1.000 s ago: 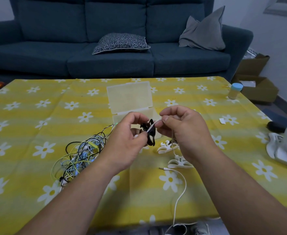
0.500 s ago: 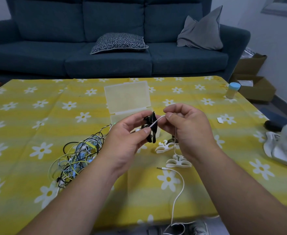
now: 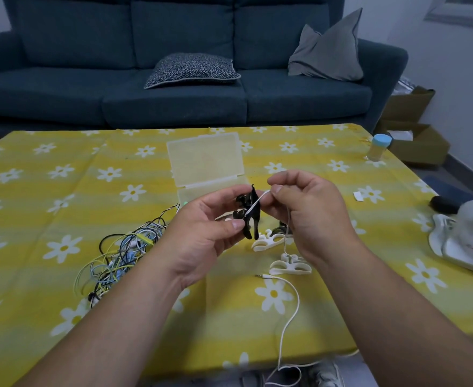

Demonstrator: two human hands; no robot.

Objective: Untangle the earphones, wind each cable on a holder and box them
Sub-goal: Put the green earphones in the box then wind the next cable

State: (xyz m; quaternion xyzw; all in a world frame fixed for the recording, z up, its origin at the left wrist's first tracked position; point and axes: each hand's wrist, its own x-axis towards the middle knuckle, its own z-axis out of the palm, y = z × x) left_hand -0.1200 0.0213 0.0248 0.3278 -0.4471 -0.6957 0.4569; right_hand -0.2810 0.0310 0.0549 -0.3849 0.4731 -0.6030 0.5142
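Note:
My left hand (image 3: 202, 233) pinches a black cable holder (image 3: 250, 212) above the table's middle. My right hand (image 3: 305, 208) pinches a white earphone cable (image 3: 291, 311) and draws it taut across the holder. The cable's slack hangs down past the table's front edge, and its plug (image 3: 260, 275) lies on the cloth. Two white holders (image 3: 289, 265) lie under my right hand. A tangle of black, yellow and blue earphones (image 3: 118, 258) lies to the left. The clear plastic box (image 3: 206, 162) stands open behind my hands.
A yellow daisy tablecloth (image 3: 48, 191) covers the table. A small jar with a blue lid (image 3: 378, 148) stands at the far right corner. A white fan base (image 3: 464, 238) sits at the right edge. A blue sofa (image 3: 174, 79) lies beyond.
My hands have kept their grips, and the right hand has pulled the white cable up and to the right across the black holder. The view has shifted slightly.

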